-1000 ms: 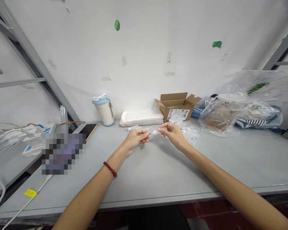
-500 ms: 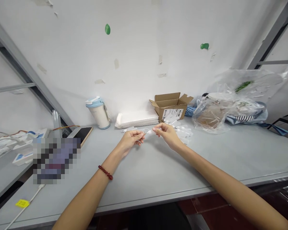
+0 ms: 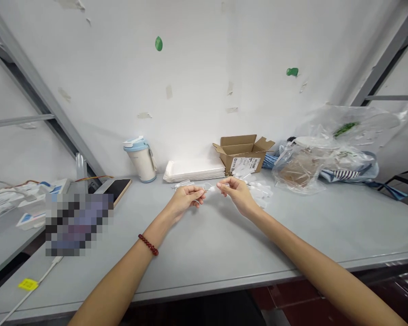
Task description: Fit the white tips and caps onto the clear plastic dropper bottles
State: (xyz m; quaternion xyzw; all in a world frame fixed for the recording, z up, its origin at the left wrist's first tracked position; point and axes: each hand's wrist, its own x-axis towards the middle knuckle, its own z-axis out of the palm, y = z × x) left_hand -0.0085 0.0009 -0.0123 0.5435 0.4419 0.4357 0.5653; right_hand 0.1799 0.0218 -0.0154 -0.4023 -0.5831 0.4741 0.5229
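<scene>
Above the grey table, my left hand (image 3: 187,198) is closed in a pinch, thumb against forefinger. A small white piece with a thin pale loop (image 3: 212,188) spans the gap between my two hands; its exact kind is too small to make out. My right hand (image 3: 237,192) pinches the other end of it with thumb and forefinger. Behind the right hand lies a loose pile of small clear and white plastic pieces (image 3: 262,192). Similar pieces (image 3: 184,183) lie just beyond the left hand, partly hidden by it.
At the back stand a blue-lidded cup (image 3: 143,163), a stack of flat white sheets (image 3: 195,170) and an open cardboard box (image 3: 241,156). Plastic bags (image 3: 299,170) lie at the right. A phone (image 3: 119,188), a cable with yellow tag (image 3: 29,284) and power strips (image 3: 32,217) are left.
The camera view has shifted slightly. Both hands keep the same pinch around the small white piece, and the right fingertips stay at its end.
</scene>
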